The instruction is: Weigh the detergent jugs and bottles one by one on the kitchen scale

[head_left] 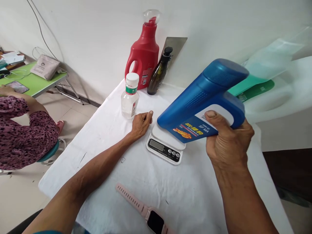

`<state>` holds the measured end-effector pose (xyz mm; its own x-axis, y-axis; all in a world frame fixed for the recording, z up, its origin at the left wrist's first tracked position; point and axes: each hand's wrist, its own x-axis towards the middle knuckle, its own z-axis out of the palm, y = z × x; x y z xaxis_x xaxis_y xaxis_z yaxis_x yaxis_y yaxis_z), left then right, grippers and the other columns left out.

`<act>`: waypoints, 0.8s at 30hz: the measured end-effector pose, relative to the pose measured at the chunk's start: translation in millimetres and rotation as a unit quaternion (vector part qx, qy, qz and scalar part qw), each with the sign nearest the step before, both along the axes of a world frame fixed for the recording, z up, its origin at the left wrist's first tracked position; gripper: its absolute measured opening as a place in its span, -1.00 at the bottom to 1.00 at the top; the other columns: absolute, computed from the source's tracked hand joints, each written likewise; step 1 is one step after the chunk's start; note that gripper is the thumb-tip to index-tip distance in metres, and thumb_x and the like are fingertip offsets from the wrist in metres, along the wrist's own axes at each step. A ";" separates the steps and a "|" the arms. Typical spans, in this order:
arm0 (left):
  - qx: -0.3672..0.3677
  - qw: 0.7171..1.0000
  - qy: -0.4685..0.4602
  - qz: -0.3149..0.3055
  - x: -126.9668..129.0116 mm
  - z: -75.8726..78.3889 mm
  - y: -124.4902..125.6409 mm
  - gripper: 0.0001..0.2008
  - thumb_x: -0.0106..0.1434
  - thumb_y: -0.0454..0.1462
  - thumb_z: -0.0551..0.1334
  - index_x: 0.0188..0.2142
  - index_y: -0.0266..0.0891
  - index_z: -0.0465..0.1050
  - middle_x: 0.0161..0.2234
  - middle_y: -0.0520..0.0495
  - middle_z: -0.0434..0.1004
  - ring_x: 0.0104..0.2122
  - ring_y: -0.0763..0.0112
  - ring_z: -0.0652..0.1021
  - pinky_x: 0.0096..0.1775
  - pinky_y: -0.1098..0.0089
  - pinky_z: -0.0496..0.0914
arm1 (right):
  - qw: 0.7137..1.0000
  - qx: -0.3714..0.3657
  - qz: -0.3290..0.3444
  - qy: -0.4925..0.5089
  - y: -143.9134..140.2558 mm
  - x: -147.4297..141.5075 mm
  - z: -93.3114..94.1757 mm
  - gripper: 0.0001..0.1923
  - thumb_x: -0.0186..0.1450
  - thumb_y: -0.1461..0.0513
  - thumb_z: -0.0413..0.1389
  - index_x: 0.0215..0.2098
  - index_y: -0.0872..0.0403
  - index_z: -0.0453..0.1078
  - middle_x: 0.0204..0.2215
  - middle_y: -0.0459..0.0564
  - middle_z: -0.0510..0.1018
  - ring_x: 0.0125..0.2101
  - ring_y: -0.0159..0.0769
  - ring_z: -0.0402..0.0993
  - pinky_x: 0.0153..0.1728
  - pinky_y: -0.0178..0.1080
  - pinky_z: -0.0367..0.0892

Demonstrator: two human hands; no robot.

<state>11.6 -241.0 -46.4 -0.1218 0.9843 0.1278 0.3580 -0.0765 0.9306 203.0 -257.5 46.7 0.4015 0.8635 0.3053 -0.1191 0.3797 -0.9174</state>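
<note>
Our right grip (229, 143) clasps the tilted blue bottle (200, 100), which hides part of the scale (164, 149) left of that grip. Our left grip (141, 124) is curled closed, its palm hidden.

Teal sleeve (47, 232), left arm (65, 198), only its edge visible. Forearms (243, 198), two, bare. Left hand (141, 125) and right hand (229, 146), bare.
</note>
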 end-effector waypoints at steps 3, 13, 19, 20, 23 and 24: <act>0.002 1.000 0.001 0.000 0.0 -1.3 0.7 -0.42 0.44 0.04 -0.04 -0.62 -0.23 0.27 -0.65 0.05 0.20 -0.57 0.48 0.25 -0.38 0.35 0.13 | 1.000 -0.006 -0.001 -0.008 -2.6 -2.3 -5.1 -0.61 -0.14 0.21 0.51 -0.38 0.11 0.53 -0.34 -0.06 0.61 -0.32 -0.26 0.52 -0.18 -0.07 0.54; 0.001 1.000 0.000 -0.007 0.4 -0.6 0.1 -0.42 0.45 0.03 -0.04 -0.61 -0.23 0.26 -0.64 0.04 0.24 -0.56 0.47 0.28 -0.37 0.35 0.14 | 0.997 -0.013 0.008 -0.070 -6.2 -0.6 -10.6 -0.60 -0.08 0.16 0.50 -0.33 0.11 0.51 -0.30 -0.06 0.59 -0.29 -0.25 0.51 -0.15 -0.07 0.49; -0.004 1.000 0.006 -0.008 0.3 1.0 -1.2 -0.42 0.44 0.03 -0.05 -0.61 -0.22 0.27 -0.66 0.05 0.21 -0.57 0.47 0.27 -0.38 0.35 0.13 | 0.999 -0.023 0.034 -0.014 -15.7 13.4 -19.9 -0.46 0.10 -0.21 0.29 -0.22 0.01 0.44 -0.19 -0.05 0.54 -0.09 -0.20 0.50 -0.02 -0.08 0.42; -0.005 1.000 0.008 -0.008 0.3 1.1 -1.4 -0.42 0.45 0.04 -0.05 -0.61 -0.23 0.28 -0.66 0.05 0.21 -0.57 0.47 0.27 -0.39 0.35 0.12 | 0.999 -0.043 0.018 0.007 -18.0 16.8 -25.6 -0.42 0.14 -0.27 0.20 -0.22 0.01 0.43 -0.16 -0.03 0.53 -0.05 -0.19 0.49 -0.04 -0.10 0.43; -0.004 1.000 0.009 -0.006 0.4 0.6 -1.3 -0.41 0.44 0.04 -0.05 -0.61 -0.23 0.28 -0.67 0.05 0.20 -0.58 0.47 0.26 -0.39 0.35 0.12 | 0.989 -0.123 -0.071 0.040 -25.9 28.2 -52.9 -0.32 0.14 -0.36 0.07 -0.23 0.04 0.40 -0.22 0.02 0.53 -0.15 -0.21 0.51 -0.24 -0.17 0.44; -0.004 1.000 0.009 -0.005 0.4 0.3 -1.2 -0.41 0.44 0.04 -0.06 -0.61 -0.23 0.28 -0.67 0.05 0.20 -0.58 0.47 0.26 -0.39 0.35 0.12 | 0.983 -0.145 -0.108 0.034 -28.3 31.9 -63.8 -0.32 0.14 -0.37 0.05 -0.27 0.05 0.38 -0.31 0.01 0.52 -0.26 -0.23 0.51 -0.34 -0.20 0.41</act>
